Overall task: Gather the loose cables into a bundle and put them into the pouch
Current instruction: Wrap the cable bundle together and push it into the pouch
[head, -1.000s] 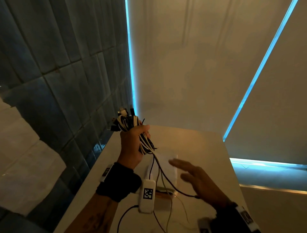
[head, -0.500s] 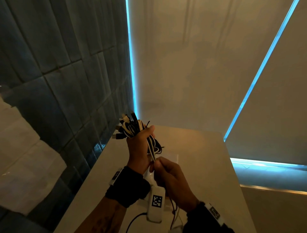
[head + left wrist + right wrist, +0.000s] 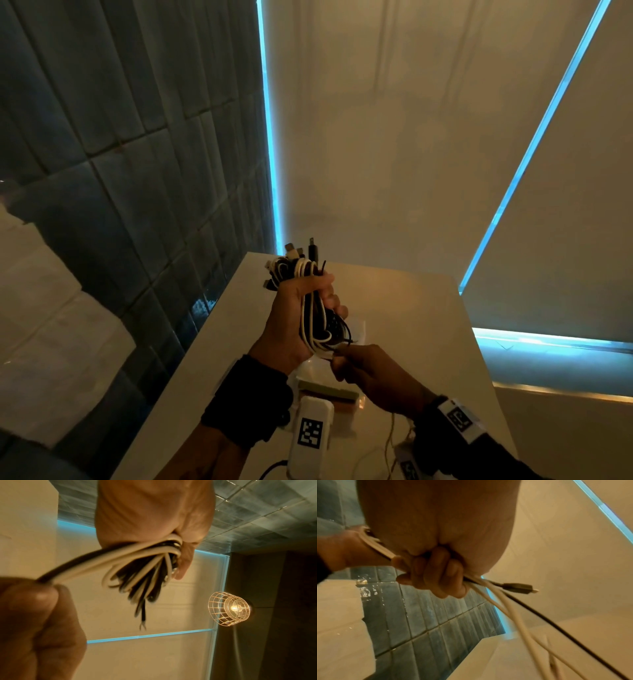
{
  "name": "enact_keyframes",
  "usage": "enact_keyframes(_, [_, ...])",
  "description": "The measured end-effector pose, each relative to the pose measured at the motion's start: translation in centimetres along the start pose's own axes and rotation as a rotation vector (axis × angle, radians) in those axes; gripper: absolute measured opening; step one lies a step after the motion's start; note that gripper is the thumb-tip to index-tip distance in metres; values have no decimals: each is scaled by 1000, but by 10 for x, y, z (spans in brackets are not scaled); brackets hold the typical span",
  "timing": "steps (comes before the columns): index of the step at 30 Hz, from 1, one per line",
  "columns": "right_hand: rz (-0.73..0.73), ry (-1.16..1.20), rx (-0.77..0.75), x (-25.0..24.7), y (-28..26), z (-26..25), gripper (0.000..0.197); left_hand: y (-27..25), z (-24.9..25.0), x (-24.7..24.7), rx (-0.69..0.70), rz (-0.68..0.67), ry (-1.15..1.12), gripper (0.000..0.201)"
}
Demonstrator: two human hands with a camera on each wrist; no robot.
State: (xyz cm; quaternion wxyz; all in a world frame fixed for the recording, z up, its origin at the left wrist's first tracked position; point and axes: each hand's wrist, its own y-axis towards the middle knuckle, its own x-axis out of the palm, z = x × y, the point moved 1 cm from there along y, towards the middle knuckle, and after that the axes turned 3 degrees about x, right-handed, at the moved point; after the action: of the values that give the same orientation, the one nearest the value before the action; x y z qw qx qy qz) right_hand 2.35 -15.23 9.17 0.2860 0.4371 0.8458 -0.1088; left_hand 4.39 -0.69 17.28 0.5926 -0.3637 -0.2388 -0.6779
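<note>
Head view: left hand [image 3: 294, 318] raised over the table [image 3: 411, 308], fingers wrapped round a bundle of cables [image 3: 310, 301], white and black mixed, looped several times. Plug ends [image 3: 301, 251] stick out the top of the fist, one dark plug pointing straight up. Loops hang out below the palm. Right hand [image 3: 370, 373] sits just below and right of the left, fingers curled, pinching the loose strands where they leave the bundle. Thin cable [image 3: 390, 435] trails down from under the right hand to the table. Pouch [image 3: 359, 330]: pale flat thing lying on the table behind the hands, mostly hidden, cannot tell if its mouth is open. Small tan block [image 3: 329, 394] on the table between the wrists. Both wrists carry dark bands with white marker-tagged units [image 3: 310, 435]. Left wrist view: left hand [image 3: 154, 513] grips the looped cables [image 3: 142, 563], loops fan down from the palm, one black end [image 3: 143, 616] dangles with bare split tips; right hand's fingers [image 3: 34, 615] at lower left pinch a white-and-black run of strands stretched taut from the bundle. Wire-cage lamp [image 3: 229, 608] lit on the dark wall. Right wrist view: right hand [image 3: 436, 574] fist closed tight on the strands, white and black cables [image 3: 513, 612] run out below it, a dark plug [image 3: 517, 587] pokes right. Left hand [image 3: 351, 550] at left edge. Grey tiled wall [image 3: 428, 615] behind.
</note>
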Motion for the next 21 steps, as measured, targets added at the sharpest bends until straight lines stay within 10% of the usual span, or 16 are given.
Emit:
enact_keyframes(11, [-74, -462, 118, -83, 10, -11, 24, -16, -5, -23, -128, -166, 552, 18])
enact_keyframes(21, [85, -598, -185, -102, 22, -62, 13, -28, -14, -13, -253, -197, 528, 39])
